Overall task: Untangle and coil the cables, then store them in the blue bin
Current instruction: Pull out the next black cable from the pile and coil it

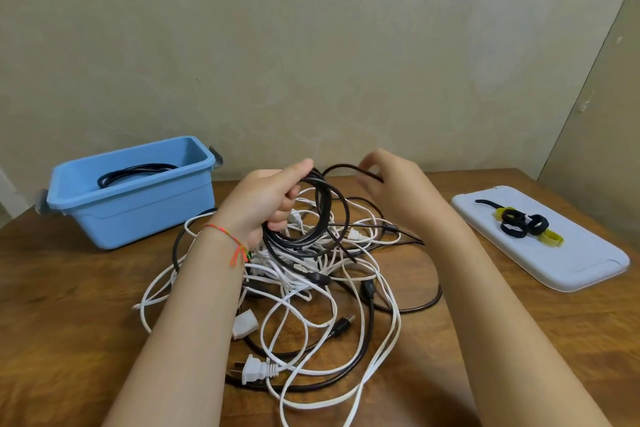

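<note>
While half-coiled, black cable [311, 215] within left hand [266, 204] grip.

Soft even indoor light, faint shadows, wide-angle edge bending, slight motion blur

Both forearms I see reaching in from the bottom edge are bare, no sleeves in view. On the left wrist I see a thin red-orange string bracelet [221, 231], knotted, with loose orange ends and a bit of green. My right hand [391, 180] wears nothing that I can see.
</note>
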A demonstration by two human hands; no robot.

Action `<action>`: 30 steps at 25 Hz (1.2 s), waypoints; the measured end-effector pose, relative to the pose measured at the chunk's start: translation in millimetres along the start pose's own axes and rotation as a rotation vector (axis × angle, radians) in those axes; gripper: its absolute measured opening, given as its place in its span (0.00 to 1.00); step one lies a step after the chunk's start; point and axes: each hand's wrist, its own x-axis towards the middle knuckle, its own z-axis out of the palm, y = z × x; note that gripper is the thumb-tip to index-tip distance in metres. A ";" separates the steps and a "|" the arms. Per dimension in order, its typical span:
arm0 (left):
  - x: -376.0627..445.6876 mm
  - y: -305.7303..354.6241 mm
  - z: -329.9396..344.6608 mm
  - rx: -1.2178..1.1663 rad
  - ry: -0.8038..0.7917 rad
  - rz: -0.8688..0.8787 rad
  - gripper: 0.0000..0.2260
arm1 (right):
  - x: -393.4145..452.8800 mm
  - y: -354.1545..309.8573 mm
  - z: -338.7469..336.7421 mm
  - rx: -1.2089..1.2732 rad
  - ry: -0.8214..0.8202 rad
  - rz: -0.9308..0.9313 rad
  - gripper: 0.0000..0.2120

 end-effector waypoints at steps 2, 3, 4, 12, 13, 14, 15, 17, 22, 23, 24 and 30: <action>-2.7 0.5 2.8 0.073 -0.067 0.049 0.16 | 1.2 -0.6 -3.4 0.124 0.003 -0.031 0.09; -3.8 0.1 5.1 0.126 -0.088 0.083 0.12 | -0.1 -1.8 -6.3 0.228 -0.006 -0.042 0.09; -4.4 -0.7 7.0 0.192 -0.086 0.113 0.09 | -1.4 -3.2 -9.2 0.334 -0.023 -0.044 0.08; -3.2 -2.2 12.4 0.452 0.109 0.443 0.10 | -6.5 -7.9 -21.2 0.739 0.154 -0.117 0.08; -2.6 -2.3 12.9 0.445 0.125 0.493 0.10 | -6.9 -7.3 -22.1 0.880 0.135 -0.129 0.08; -1.9 -2.4 13.1 0.429 0.131 0.531 0.08 | -7.0 -7.5 -22.8 1.039 0.100 -0.142 0.08; -1.5 -2.1 13.3 0.397 0.107 0.554 0.08 | -7.0 -8.4 -23.7 1.198 0.058 -0.146 0.08; -2.8 -1.9 16.6 0.261 -0.036 0.551 0.11 | -6.8 -12.9 -23.0 1.427 -0.005 -0.111 0.09; -8.9 -3.6 36.0 -0.020 -0.213 0.410 0.09 | -6.1 -28.0 -8.7 1.602 0.002 0.041 0.10; -7.7 -4.6 35.8 -0.028 -0.195 0.389 0.08 | -4.9 -25.2 -8.8 1.569 0.034 0.072 0.10; -5.8 -4.4 33.3 -0.035 -0.158 0.361 0.08 | -3.7 -19.9 -10.8 1.469 0.097 0.084 0.10; 2.4 -4.4 20.5 -0.020 0.094 0.164 0.02 | 0.1 15.4 -29.2 -0.224 0.579 0.212 0.12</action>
